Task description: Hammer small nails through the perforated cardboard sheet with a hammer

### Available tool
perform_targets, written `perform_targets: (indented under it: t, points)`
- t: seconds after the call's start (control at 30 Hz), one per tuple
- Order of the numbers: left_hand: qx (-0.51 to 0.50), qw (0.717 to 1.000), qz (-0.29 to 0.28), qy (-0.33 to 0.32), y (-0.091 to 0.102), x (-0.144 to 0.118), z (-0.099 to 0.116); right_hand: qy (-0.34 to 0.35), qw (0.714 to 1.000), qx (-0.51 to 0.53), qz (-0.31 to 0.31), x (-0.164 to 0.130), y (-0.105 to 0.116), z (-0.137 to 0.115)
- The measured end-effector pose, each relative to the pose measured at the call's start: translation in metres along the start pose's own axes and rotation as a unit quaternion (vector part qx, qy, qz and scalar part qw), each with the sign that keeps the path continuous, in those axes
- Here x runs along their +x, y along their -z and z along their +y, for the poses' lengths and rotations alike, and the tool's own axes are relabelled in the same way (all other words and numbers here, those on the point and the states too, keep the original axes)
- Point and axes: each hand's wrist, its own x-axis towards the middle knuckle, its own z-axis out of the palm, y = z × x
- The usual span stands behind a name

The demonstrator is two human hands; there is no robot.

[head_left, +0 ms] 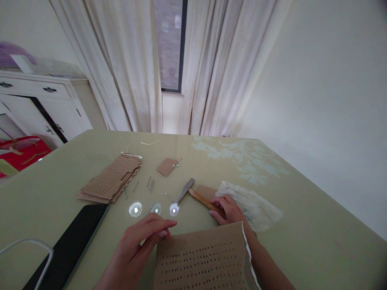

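A stack of brown card (199, 257) punched with rows of small holes stands close in front of me, its right edge white and layered. My left hand (142, 237) is at its upper left corner, thumb and fingers pressed together; what lies between the fingertips is too small or hidden to name. A hammer (199, 198) with a grey metal head and wooden handle lies on the table beyond the stack. My right hand (228, 209) has its fingers curled round the end of the handle, beside a crumpled clear plastic bag (250, 205).
Another punched card stack (111, 177) lies left of several thin metal pins (151, 184). A small brown card tag (167, 166) is farther back. A black tablet-like slab (72, 241) and white cable (45, 245) are at left on the table (302, 225).
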Motion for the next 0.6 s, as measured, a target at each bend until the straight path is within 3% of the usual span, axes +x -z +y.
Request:
perform_targets:
  t: [0.43,0.6]
  points:
    - [-0.026,0.999,-0.025,0.029,-0.007,-0.014,-0.014,-0.002,1.000,0.006,0.028,-0.002,-0.007,0.005]
    - [-0.031,0.998,-0.006,0.060,-0.010,-0.018,-0.017,-0.001,1.000,0.006,0.021,-0.001,-0.006,0.005]
